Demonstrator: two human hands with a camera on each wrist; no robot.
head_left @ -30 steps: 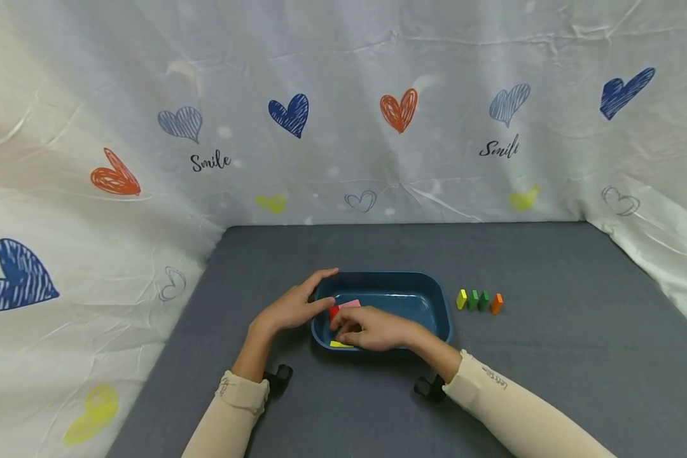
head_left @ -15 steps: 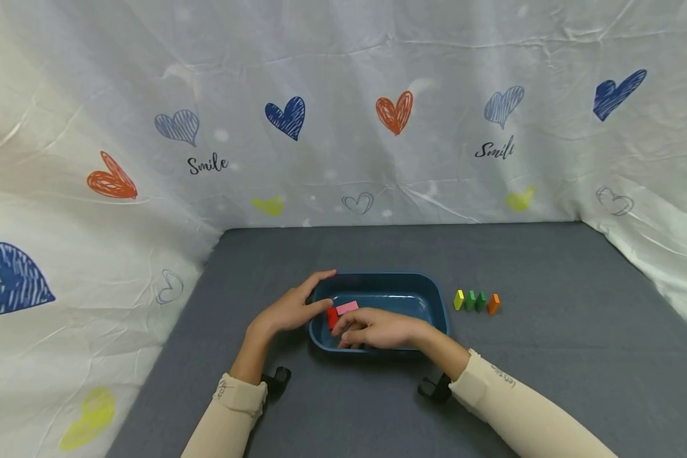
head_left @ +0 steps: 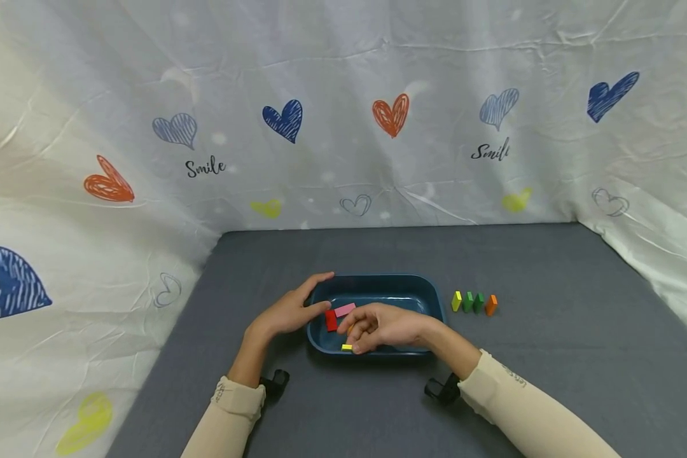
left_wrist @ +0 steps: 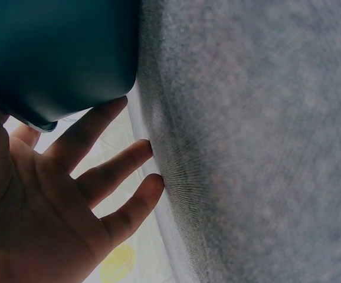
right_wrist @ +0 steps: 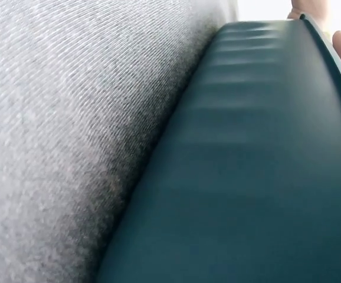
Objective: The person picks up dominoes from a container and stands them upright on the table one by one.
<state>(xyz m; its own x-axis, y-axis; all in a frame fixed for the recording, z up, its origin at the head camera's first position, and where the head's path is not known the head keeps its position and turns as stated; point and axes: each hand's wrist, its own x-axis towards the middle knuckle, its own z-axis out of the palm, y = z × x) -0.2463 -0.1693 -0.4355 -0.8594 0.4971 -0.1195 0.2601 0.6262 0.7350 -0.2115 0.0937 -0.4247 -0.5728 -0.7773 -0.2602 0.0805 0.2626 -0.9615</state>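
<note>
My left hand point(head_left: 289, 312) holds the left end of a dark blue tray point(head_left: 426, 286), its thumb over the rim. In the left wrist view its spread fingers point(left_wrist: 85, 138) lie outside and under the tray wall. My right hand point(head_left: 386, 326) reaches into the tray with curled fingers, and a small orange block point(head_left: 350, 329) shows between them, mostly hidden. Beside the thumb tip, near the front wall, is a yellow block point(head_left: 346, 347). A red block point(head_left: 331, 320) and a pink block point(head_left: 345, 310) lie to the left of the right hand's fingers.
Right of the tray, several small blocks stand upright in a row: a yellow block point(head_left: 456, 301), two green ones and an orange one. Grey cloth point(head_left: 549, 356) covers the table. A white curtain point(head_left: 332, 152) with printed hearts hangs behind and at the sides.
The right hand has shifted slightly right and lifted its fingers a little, uncovering more of the red block. Orange now shows between its fingers. The left hand stays on the tray.
</note>
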